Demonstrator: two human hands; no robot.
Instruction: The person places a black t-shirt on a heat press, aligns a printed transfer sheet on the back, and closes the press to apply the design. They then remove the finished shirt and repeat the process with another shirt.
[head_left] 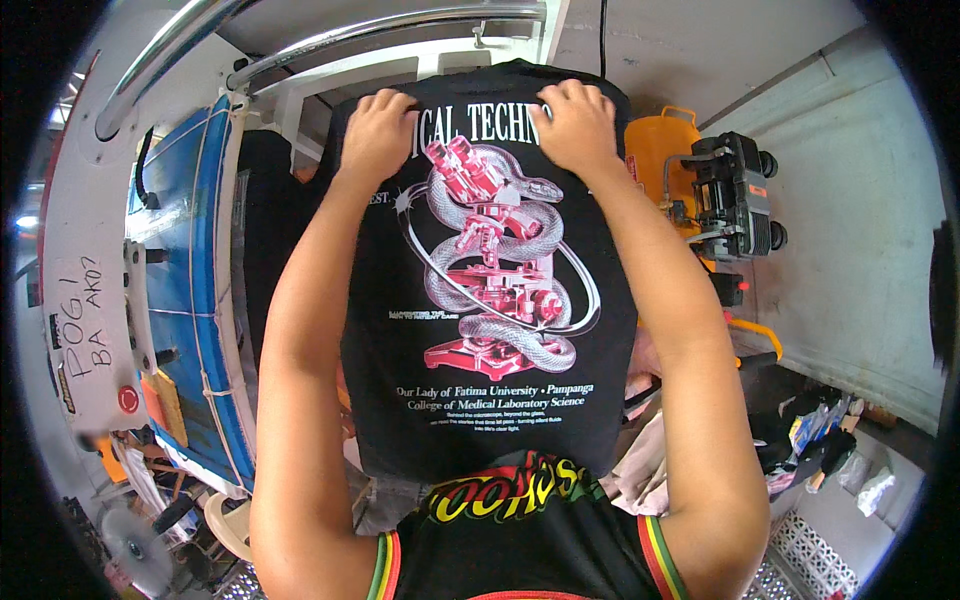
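OK, black printed shirt (400, 350) is mid-frame, spread fairly flat, graphic facing the camera: pink microscope with a grey snake coiled around it, white lettering above and below. Left hand (378, 135) on the shirt's upper left part, right hand (580, 125) on its upper right, both near the top edge, well apart. Fingers on both are bent over the cloth; can't tell if they're pinching it or just pressing. Metal rail (400, 35) runs along the top of the frame, beyond the shirt. Blue panel (190, 290) tied with string at left, white panel with red button (128, 399) left of it. Orange tank (660, 150) with black motor unit (738, 195) at upper right.
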